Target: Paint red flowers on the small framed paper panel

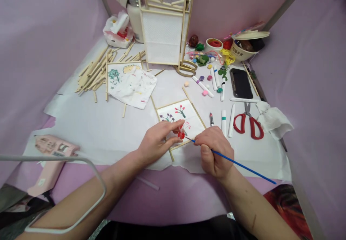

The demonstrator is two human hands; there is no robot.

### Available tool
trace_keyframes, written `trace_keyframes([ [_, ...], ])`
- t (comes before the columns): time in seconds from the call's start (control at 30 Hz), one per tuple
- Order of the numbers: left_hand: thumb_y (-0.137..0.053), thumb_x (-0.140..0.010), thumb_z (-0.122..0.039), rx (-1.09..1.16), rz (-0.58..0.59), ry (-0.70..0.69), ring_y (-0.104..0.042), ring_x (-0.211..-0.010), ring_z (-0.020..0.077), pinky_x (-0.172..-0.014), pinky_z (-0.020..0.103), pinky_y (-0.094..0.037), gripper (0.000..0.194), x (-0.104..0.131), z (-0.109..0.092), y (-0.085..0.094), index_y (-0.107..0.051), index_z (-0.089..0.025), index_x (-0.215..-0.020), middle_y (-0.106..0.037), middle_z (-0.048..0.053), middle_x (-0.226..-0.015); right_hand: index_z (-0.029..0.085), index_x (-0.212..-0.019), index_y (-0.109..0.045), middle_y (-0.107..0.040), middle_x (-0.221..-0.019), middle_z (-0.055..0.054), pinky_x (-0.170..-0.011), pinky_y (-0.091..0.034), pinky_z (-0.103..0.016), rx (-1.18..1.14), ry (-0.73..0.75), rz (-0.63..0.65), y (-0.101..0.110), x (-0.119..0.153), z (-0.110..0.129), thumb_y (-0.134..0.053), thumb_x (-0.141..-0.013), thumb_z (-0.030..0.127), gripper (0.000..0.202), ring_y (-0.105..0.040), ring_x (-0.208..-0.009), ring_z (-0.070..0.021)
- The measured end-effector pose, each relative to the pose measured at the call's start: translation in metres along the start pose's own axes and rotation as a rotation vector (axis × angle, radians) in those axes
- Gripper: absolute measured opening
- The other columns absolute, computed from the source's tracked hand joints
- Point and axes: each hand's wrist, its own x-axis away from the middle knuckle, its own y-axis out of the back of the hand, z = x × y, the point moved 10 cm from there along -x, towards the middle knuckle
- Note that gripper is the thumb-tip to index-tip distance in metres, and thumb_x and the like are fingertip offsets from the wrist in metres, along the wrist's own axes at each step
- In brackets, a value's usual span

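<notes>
While the left grip [159,139] pinches the red pot [181,135] over the flowered panel [196,119], apparently keeping it steady for the brush [243,166], the right grip [216,150] pinches that brush low, near the bristles, likely for control.

1. White-covered table [102,128], a flower-painted panel [175,113] near its centre.
2. Twelve o'clock: standing lantern-like frame [162,38].
3. Two o'clock: black phone [241,83].
4. Three o'clock: red-handled scissors [247,114].
5. Eight o'clock: pink glue gun [54,149].
6. Ten o'clock: loose wooden sticks [94,71].
</notes>
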Motion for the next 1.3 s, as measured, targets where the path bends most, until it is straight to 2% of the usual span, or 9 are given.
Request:
trace_keyframes([
  [0.13, -0.069, -0.087, -0.022, -0.018, 0.0, -0.015, -0.067, -0.086, 0.0147, -0.082, 0.027, -0.051, 0.047, 0.0, -0.001, 0.0, -0.056, -0.026, -0.132, -0.072, 0.002, -0.092, 0.02, -0.084, -0.054, -0.06, -0.069, -0.002, -0.064, -0.037, -0.034, 0.029, -0.031, 0.044, -0.006, 0.0, -0.005, -0.046, -0.087, 0.011, 0.012, -0.053, -0.063, -0.016],
  [0.4, -0.069, -0.086, -0.022, -0.005, 0.015, 0.001, -0.067, -0.087, 0.0158, -0.083, 0.028, -0.051, 0.05, 0.0, 0.0, -0.001, -0.055, -0.028, -0.133, -0.073, 0.002, -0.092, 0.021, -0.084, -0.055, -0.06, -0.069, -0.001, -0.063, -0.04, -0.035, 0.03, -0.046, 0.045, -0.007, 0.002, -0.007, -0.046, -0.087, 0.013, 0.012, -0.055, -0.064, -0.0163],
  [0.53, -0.072, -0.084, -0.026, 0.011, -0.028, 0.127, -0.068, -0.088, 0.017, -0.085, 0.029, -0.053, 0.046, 0.001, 0.013, 0.004, -0.061, -0.028, -0.128, -0.074, 0.003, -0.096, 0.021, -0.087, -0.057, -0.062, -0.071, -0.003, -0.063, -0.042, -0.036, 0.02, -0.093, -0.133, 0.011, 0.005, -0.015, -0.043, -0.089, 0.013, 0.017, -0.057, -0.065, -0.0173],
  [0.6, -0.075, -0.081, -0.028, 0.066, -0.076, 0.223, -0.069, -0.09, 0.0179, -0.089, 0.031, -0.053, 0.047, 0.003, 0.023, 0.008, -0.063, -0.028, -0.126, -0.074, 0.003, -0.097, 0.021, -0.086, -0.058, -0.061, -0.072, -0.003, -0.063, -0.043, -0.036, 0.074, -0.17, -0.171, 0.015, 0.006, -0.027, -0.043, -0.091, 0.013, 0.018, -0.057, -0.066, -0.0173],
  [0.73, -0.078, -0.077, -0.027, 0.243, -0.168, 0.399, -0.069, -0.093, 0.0199, -0.095, 0.035, -0.052, 0.052, 0.007, 0.041, 0.013, -0.064, -0.027, -0.126, -0.073, 0.002, -0.095, 0.021, -0.082, -0.058, -0.061, -0.071, -0.002, -0.063, -0.044, -0.034, 0.154, -0.301, -0.111, 0.007, 0.009, -0.053, -0.044, -0.093, 0.016, 0.019, -0.058, -0.066, -0.0168],
  [0.9, -0.081, -0.072, -0.023, 0.448, -0.238, 0.515, -0.069, -0.092, 0.0194, -0.096, 0.037, -0.053, 0.053, 0.008, 0.051, 0.012, -0.066, -0.024, -0.123, -0.072, 0.002, -0.091, 0.021, -0.083, -0.059, -0.062, -0.072, -0.002, -0.064, -0.047, -0.032, 0.149, -0.366, -0.075, -0.003, 0.014, -0.069, -0.041, -0.096, 0.02, 0.022, -0.061, -0.067, -0.0165],
  [1.3, -0.082, -0.069, -0.021, 0.514, -0.269, 0.577, -0.068, -0.09, 0.0188, -0.097, 0.039, -0.054, 0.053, 0.01, 0.056, 0.011, -0.068, -0.023, -0.12, -0.071, 0.001, -0.087, 0.021, -0.083, -0.059, -0.063, -0.073, -0.002, -0.065, -0.048, -0.032, 0.146, -0.41, -0.061, -0.009, 0.017, -0.075, -0.04, -0.097, 0.021, 0.024, -0.062, -0.068, -0.0167],
])
